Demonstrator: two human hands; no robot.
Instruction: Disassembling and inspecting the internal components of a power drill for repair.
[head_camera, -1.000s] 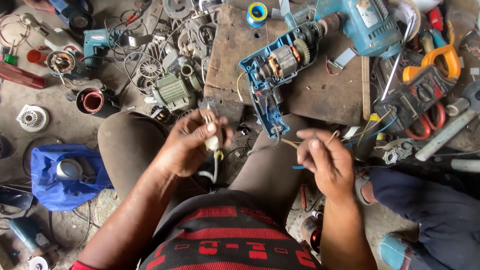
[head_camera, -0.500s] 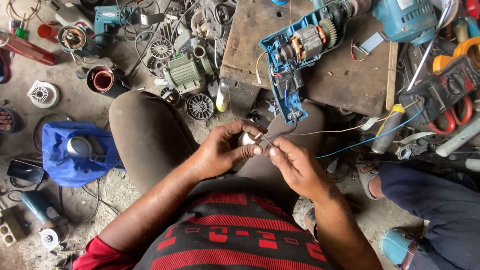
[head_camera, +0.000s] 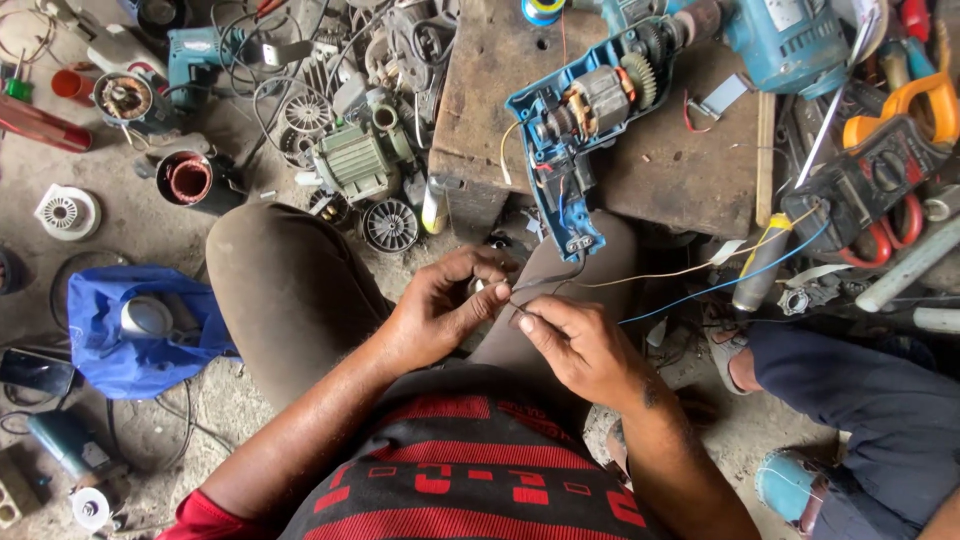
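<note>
My left hand (head_camera: 445, 305) and my right hand (head_camera: 575, 340) meet between my knees, fingertips pinched together on thin wire ends (head_camera: 520, 293). A dark lead runs from there up to an opened blue electric drill (head_camera: 575, 130) lying on a worn wooden block (head_camera: 680, 170), its motor and gears exposed. A yellow wire and a blue wire (head_camera: 720, 285) trail off to the right from my hands. What the left fingers hold besides the wire is hidden.
Motor parts, fan wheels and a green motor (head_camera: 355, 160) litter the floor at the upper left. A blue bag (head_camera: 130, 335) lies to the left. An orange clamp meter (head_camera: 880, 160) and tools sit at the right. Another person's leg (head_camera: 870, 410) is at the lower right.
My hands came together from apart and now pinch the wire ends. The view shifted, so the drill and block sit slightly lower and more central.
</note>
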